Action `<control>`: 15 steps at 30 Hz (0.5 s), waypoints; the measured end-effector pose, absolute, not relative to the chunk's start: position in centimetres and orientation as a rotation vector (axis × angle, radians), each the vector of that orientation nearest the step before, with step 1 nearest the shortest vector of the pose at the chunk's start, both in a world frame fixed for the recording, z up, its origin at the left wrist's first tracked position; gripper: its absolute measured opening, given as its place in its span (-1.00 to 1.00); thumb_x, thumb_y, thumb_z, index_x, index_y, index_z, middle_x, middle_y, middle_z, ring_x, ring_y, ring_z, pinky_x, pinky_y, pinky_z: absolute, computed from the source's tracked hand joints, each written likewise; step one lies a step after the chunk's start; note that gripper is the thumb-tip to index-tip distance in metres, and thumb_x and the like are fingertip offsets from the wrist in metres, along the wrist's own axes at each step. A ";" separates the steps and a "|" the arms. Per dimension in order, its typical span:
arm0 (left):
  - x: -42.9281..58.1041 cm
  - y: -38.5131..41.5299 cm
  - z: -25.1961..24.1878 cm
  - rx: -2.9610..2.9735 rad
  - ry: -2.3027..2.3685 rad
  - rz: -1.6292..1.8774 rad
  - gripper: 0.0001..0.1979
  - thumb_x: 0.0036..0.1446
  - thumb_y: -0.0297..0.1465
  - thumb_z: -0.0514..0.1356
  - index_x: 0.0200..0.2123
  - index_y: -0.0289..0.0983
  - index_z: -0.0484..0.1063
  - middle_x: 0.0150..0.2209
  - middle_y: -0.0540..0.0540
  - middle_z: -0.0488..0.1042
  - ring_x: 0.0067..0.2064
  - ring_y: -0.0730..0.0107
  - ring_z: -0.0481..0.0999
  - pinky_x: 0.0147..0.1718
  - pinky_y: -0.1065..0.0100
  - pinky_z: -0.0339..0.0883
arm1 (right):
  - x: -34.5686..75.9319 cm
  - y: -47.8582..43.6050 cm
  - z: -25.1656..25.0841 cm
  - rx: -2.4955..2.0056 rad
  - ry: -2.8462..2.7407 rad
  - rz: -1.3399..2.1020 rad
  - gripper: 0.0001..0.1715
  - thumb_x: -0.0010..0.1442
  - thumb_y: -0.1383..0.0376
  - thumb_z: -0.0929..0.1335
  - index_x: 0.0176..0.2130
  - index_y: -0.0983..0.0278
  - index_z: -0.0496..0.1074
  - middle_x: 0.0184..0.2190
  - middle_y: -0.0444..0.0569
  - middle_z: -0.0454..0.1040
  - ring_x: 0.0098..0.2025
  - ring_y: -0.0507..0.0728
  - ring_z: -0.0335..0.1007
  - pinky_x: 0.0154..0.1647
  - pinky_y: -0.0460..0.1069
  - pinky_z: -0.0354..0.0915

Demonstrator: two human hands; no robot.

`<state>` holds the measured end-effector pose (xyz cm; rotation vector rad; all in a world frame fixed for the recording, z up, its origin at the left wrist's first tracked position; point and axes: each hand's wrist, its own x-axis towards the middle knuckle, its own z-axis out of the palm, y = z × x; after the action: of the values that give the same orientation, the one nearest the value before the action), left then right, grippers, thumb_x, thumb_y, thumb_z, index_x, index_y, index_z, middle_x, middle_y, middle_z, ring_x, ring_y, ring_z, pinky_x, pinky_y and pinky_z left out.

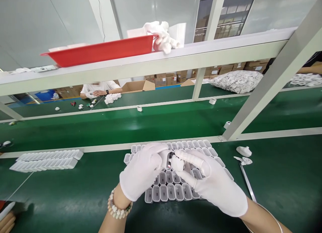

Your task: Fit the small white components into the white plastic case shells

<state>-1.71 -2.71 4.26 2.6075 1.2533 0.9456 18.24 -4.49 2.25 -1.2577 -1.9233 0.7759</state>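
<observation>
Both my hands wear white gloves and meet over rows of small white open-topped plastic cases [171, 191]. My left hand [143, 169] is closed around a white plastic case [164, 158], its opening turned to the right. In the fingers of my right hand [213, 182] is a white rounded part [177, 164] with small dark bits on its left side. That part sits right at the case's opening; whether any of it is inside I cannot tell. Slots show in the floors of the nearer cases. My hands hide the middle of the rows.
Two rows of white cases [46, 163] lie at left. Thin metal tweezers [248, 182] and a crumpled white piece [244, 151] lie at right. Beyond a rail runs a green conveyor [113, 129] with scattered white parts. A shelf with a red tray [105, 51] crosses above. Someone sits opposite.
</observation>
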 end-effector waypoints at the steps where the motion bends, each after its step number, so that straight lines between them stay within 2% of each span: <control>1: -1.7 -2.7 4.2 2.626 1.238 0.934 -0.74 0.03 -0.68 0.02 -0.36 -0.22 0.36 -0.16 -0.11 0.56 -0.12 0.26 0.54 -0.12 0.22 0.51 | 18.3 -4.5 2.1 -1.258 -1.924 0.771 -0.78 0.22 0.23 0.38 -0.10 0.08 0.50 -0.17 -0.15 0.61 -0.15 0.11 0.56 -0.17 -0.04 0.55; 6: -1.7 -2.3 3.8 2.759 1.154 0.871 -0.70 -0.02 -0.73 -0.04 -0.45 -0.23 0.32 -0.29 -0.10 0.55 -0.24 0.27 0.55 -0.29 0.29 0.49 | 18.5 -4.5 1.6 -1.220 -1.967 0.676 -0.85 0.23 0.23 0.35 -0.16 0.13 0.49 -0.30 -0.11 0.60 -0.30 0.13 0.56 -0.34 0.00 0.55; 8: -1.6 -2.3 3.6 2.791 1.143 0.860 -0.71 0.01 -0.72 -0.02 -0.42 -0.24 0.34 -0.30 -0.11 0.55 -0.26 0.27 0.54 -0.33 0.30 0.48 | 18.4 -4.5 1.4 -1.228 -1.984 0.643 -0.88 0.24 0.23 0.34 -0.21 0.14 0.49 -0.31 -0.08 0.60 -0.32 0.15 0.56 -0.40 0.02 0.54; 12: -1.5 -2.5 3.3 2.738 1.182 0.856 -0.77 0.12 -0.60 0.10 -0.18 -0.26 0.40 -0.20 -0.17 0.56 -0.14 0.16 0.55 -0.20 0.21 0.51 | 18.1 -4.5 1.0 -1.209 -2.007 0.583 -0.82 0.25 0.27 0.33 -0.14 0.13 0.50 -0.31 -0.07 0.59 -0.36 0.14 0.54 -0.46 0.01 0.51; 15: -1.6 -2.7 3.5 2.666 1.178 0.883 -0.80 0.13 -0.58 0.11 -0.20 -0.25 0.41 -0.17 -0.18 0.56 -0.11 0.15 0.54 -0.14 0.17 0.49 | 18.1 -4.4 0.8 -1.187 -1.986 0.621 -0.74 0.24 0.27 0.34 -0.06 0.15 0.49 -0.35 -0.08 0.57 -0.39 0.13 0.53 -0.44 0.02 0.52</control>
<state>-1.56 -2.70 3.49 2.6655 1.1775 0.8832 18.05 -4.40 0.85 -1.1871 -1.9862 0.6208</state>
